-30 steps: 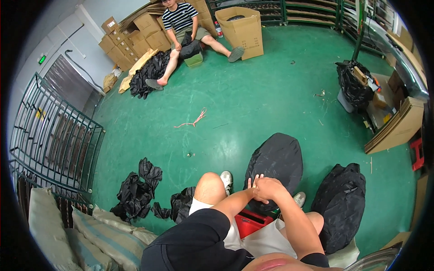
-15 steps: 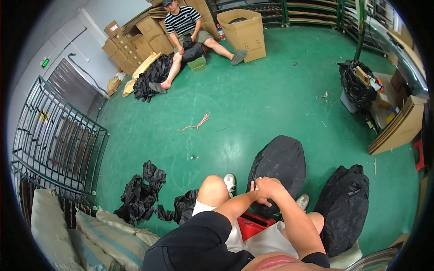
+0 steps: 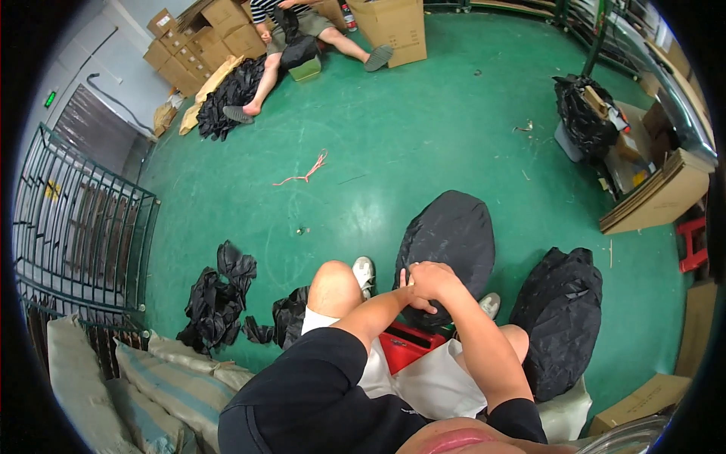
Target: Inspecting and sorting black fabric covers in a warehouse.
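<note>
My view has tipped down since the earlier frame, so the floor (image 3: 363,189) sits higher in it; across the room, the seated person (image 3: 312,25) has raised a hand with some black material, while my hands stay joined. My right hand (image 3: 434,278) lies over my left hand (image 3: 418,299), its fingers seeming bent but mostly hidden, so I cannot tell how far they close; a few fingers (image 3: 429,307) stick out below and to the left, slightly apart; I cannot tell whether anything sits between my palms. Both forearms slant inward, elbows bent, over a red stool (image 3: 408,348) between my knees; the black oval bundle (image 3: 451,234) lies in front, partly behind my hands, contact unclear; a second black bundle (image 3: 561,318) stands beside my right knee.
</note>
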Available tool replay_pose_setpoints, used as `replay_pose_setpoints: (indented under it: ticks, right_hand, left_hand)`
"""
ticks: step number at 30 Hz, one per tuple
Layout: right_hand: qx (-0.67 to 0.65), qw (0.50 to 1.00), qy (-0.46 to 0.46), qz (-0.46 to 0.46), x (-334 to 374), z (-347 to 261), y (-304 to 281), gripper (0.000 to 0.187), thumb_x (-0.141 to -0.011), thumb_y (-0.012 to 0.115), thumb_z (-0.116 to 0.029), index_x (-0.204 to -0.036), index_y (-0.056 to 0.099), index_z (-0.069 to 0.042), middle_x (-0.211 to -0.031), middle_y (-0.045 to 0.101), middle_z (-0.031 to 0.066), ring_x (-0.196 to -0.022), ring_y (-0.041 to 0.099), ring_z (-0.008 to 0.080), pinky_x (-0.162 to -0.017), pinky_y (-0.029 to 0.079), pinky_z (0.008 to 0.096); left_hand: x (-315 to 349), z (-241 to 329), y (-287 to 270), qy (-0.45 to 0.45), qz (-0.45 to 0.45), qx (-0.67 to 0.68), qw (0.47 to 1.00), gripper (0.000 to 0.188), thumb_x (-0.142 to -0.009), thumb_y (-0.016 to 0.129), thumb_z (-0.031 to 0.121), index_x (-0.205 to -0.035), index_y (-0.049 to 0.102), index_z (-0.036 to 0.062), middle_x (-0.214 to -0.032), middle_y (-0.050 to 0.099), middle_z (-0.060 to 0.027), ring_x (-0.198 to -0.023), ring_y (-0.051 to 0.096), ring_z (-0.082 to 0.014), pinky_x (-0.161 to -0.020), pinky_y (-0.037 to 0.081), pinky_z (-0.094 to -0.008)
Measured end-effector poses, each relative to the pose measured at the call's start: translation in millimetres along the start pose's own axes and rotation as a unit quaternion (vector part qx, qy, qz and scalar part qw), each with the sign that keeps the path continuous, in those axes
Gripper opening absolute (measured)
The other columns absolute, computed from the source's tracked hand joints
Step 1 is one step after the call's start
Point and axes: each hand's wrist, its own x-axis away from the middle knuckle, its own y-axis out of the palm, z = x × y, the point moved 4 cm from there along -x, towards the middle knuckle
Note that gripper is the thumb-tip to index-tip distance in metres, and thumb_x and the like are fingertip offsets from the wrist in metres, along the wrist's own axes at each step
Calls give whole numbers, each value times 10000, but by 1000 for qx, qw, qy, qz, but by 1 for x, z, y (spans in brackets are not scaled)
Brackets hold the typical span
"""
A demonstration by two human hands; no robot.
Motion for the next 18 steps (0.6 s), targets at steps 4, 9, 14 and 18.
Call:
replay_pose_setpoints:
  ticks: [4,9,14,18]
  right_hand:
    - [31,999,-7,-21,-2,2,5,284,-695,634,-165,-923,736,-30,-986,715,205,-975,703,313,-818,563,409]
    - [9,1000,-4,4,6,4,-1,322,-734,638,-176,-1016,717,-42,-1039,709,196,-1004,694,306,-835,556,405]
    - [58,998,-17,-20,-6,3,11,304,-795,615,-189,-1035,695,-20,-1068,699,218,-1025,681,342,-865,537,438]
    - [33,999,-19,-9,-2,2,10,344,-824,621,-219,-1093,662,-9,-1094,691,220,-1056,666,351,-922,506,439]
  left_hand:
    - [-15,6,2,157,-19,166,973,991,-718,698,656,-1512,273,241,-1583,169,-113,-1454,50,-322,-1136,40,-577]
    - [-25,13,9,337,-34,363,868,801,-779,707,566,-1436,407,221,-1500,337,-90,-1385,237,-306,-1119,178,-525]
    - [-37,12,18,495,-68,513,698,614,-839,715,477,-1359,541,200,-1417,506,-67,-1315,424,-290,-1103,315,-474]
    - [-36,6,28,520,-78,552,647,560,-851,721,451,-1332,590,196,-1387,569,-60,-1294,492,-286,-1101,362,-457]
